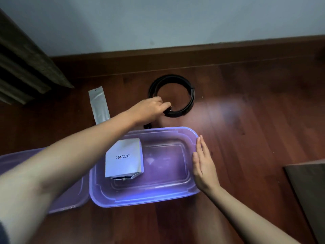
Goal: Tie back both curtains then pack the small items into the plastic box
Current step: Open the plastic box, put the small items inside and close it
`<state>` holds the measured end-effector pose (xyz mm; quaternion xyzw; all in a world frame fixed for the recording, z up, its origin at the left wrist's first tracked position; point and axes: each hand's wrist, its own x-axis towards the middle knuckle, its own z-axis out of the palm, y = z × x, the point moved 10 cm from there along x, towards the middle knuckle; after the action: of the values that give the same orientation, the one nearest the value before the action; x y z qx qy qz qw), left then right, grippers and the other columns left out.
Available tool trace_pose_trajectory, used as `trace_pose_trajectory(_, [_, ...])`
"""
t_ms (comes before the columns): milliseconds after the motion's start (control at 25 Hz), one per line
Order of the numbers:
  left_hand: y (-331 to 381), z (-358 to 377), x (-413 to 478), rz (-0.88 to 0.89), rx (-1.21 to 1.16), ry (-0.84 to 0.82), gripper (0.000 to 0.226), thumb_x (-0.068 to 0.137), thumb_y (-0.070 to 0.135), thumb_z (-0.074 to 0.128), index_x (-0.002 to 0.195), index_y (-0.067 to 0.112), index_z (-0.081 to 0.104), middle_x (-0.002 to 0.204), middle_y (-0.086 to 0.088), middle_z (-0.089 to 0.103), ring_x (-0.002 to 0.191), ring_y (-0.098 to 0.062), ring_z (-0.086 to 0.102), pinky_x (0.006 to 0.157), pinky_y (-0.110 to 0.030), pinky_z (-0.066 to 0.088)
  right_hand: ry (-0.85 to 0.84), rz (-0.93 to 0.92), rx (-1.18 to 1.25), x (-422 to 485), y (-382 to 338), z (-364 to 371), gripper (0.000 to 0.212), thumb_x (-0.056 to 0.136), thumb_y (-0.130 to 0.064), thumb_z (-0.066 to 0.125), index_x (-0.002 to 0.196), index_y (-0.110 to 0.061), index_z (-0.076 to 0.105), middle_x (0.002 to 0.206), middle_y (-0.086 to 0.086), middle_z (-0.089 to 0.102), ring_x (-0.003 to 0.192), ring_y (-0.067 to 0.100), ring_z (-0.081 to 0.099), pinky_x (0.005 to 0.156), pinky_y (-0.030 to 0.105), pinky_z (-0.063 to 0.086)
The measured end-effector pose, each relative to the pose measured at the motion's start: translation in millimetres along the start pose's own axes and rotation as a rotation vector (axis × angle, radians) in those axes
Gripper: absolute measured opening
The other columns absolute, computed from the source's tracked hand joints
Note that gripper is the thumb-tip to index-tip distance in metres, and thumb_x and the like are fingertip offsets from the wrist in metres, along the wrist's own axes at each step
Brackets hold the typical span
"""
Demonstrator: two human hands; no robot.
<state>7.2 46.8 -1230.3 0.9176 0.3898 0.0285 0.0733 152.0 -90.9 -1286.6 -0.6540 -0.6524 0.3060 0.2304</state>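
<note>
A purple see-through plastic box (154, 194) stands open on the wooden floor in front of me. Inside it, at the left, lies a white carton marked G2000 (124, 158). Beyond the box a black coiled cable (186, 101) lies on the floor. My left hand (151, 109) reaches over the box and its fingers are closed on the near left part of the coil. My right hand (204, 164) rests flat, fingers straight, against the box's right rim. A white flat packet (99, 104) lies on the floor to the left of the coil.
The purple lid (70, 199) lies left of the box, partly under my left arm. A dark curtain (26, 64) hangs at the far left. The wall and skirting board run along the back. A dark flat board (309, 192) sits at the right edge.
</note>
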Motion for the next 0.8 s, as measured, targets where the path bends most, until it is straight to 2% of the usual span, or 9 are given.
trace_pose_trajectory(80, [28.1,-32.2,-38.5,0.218,-0.079,0.228,0.035,0.089,0.015,0.042,0.118,0.0,0.054,0.093,-0.02,0.067,0.091,-0.029,0.059,0.067,-0.035,0.056,0.011,-0.022,0.075,0.7,1.0,-0.6,0.088,0.083,-0.073,0.002,0.144,-0.012,0.013,0.151,-0.005,0.009,0.138,-0.002,0.009,0.106,0.0,0.001])
trace_pose_trajectory(160, [52.0,-40.8,-80.7,0.273,-0.203,0.337,0.029,0.088,0.013,0.058,0.116,0.004,0.053,0.094,-0.015,0.068,0.089,-0.022,0.055,0.073,-0.033,0.055,0.028,-0.023,0.186,1.0,5.1,-1.3,0.086,0.084,-0.073,0.006,0.144,-0.013,0.019,0.153,0.001,0.016,0.14,0.004,0.013,0.113,0.009,0.007])
trace_pose_trajectory(280, [85.4,-27.3,-121.5,0.241,-0.359,0.301,0.029,0.09,0.022,0.057,0.114,0.007,0.053,0.095,-0.011,0.068,0.086,-0.02,0.056,0.075,-0.029,0.05,0.055,0.024,0.35,2.1,11.8,-3.8,0.085,0.088,-0.07,0.013,0.145,-0.01,0.032,0.153,0.008,0.03,0.142,0.017,0.025,0.118,0.04,0.02])
trace_pose_trajectory(320, [93.4,-18.7,-127.9,0.24,-0.377,0.248,0.029,0.091,0.025,0.055,0.114,0.009,0.052,0.094,-0.009,0.068,0.084,-0.02,0.057,0.073,-0.029,0.051,0.057,0.037,0.372,1.5,12.0,-4.4,0.086,0.087,-0.071,0.015,0.144,-0.01,0.032,0.152,0.008,0.03,0.142,0.017,0.026,0.118,0.041,0.02])
trace_pose_trajectory(440, [98.8,4.2,-133.4,0.223,-0.393,0.063,0.024,0.092,0.029,0.05,0.112,0.015,0.05,0.092,-0.005,0.067,0.078,-0.02,0.06,0.065,-0.026,0.052,0.049,0.048,0.384,-1.3,10.1,-3.9,0.08,0.086,-0.063,0.017,0.144,-0.009,0.029,0.152,0.002,0.024,0.14,0.008,0.021,0.118,0.028,0.015])
trace_pose_trajectory(560, [104.7,31.0,-126.6,0.179,-0.201,-0.112,0.034,0.092,0.032,0.033,0.113,0.012,0.05,0.093,-0.01,0.065,0.084,-0.025,0.061,0.064,-0.028,0.05,0.034,0.062,0.387,-1.1,10.3,-3.1,0.079,0.085,-0.059,0.017,0.145,-0.009,0.028,0.153,0.002,0.023,0.14,0.006,0.019,0.117,0.02,0.012])
trace_pose_trajectory(680, [109.3,70.8,-119.3,0.059,-0.001,-0.452,0.03,0.096,0.015,0.034,0.124,0.006,0.042,0.103,-0.018,0.057,0.098,-0.032,0.057,0.072,-0.038,0.047,-0.008,0.023,0.274,-0.6,3.8,0.5,0.096,0.08,-0.078,0.008,0.147,-0.011,0.021,0.151,-0.006,0.015,0.14,0.002,0.013,0.109,0.003,0.005])
trace_pose_trajectory(760, [118.1,85.9,-114.4,0.07,0.088,-0.533,0.027,0.091,0.001,0.038,0.118,0.001,0.043,0.095,-0.02,0.059,0.092,-0.034,0.057,0.062,-0.038,0.041,-0.029,0.01,0.196,-1.1,1.9,2.7,0.1,0.077,-0.081,0.002,0.147,-0.011,0.016,0.15,-0.009,0.01,0.14,0.001,0.01,0.105,-0.001,0.002])
trace_pose_trajectory(800, [124.7,88.7,-113.5,0.128,0.133,-0.502,0.026,0.084,-0.005,0.042,0.109,-0.001,0.05,0.083,-0.019,0.061,0.082,-0.033,0.06,0.054,-0.034,0.038,-0.03,0.009,0.173,-1.1,2.3,3.1,0.101,0.077,-0.081,0.001,0.148,-0.011,0.015,0.15,-0.01,0.009,0.14,0.001,0.009,0.105,-0.002,0.001])
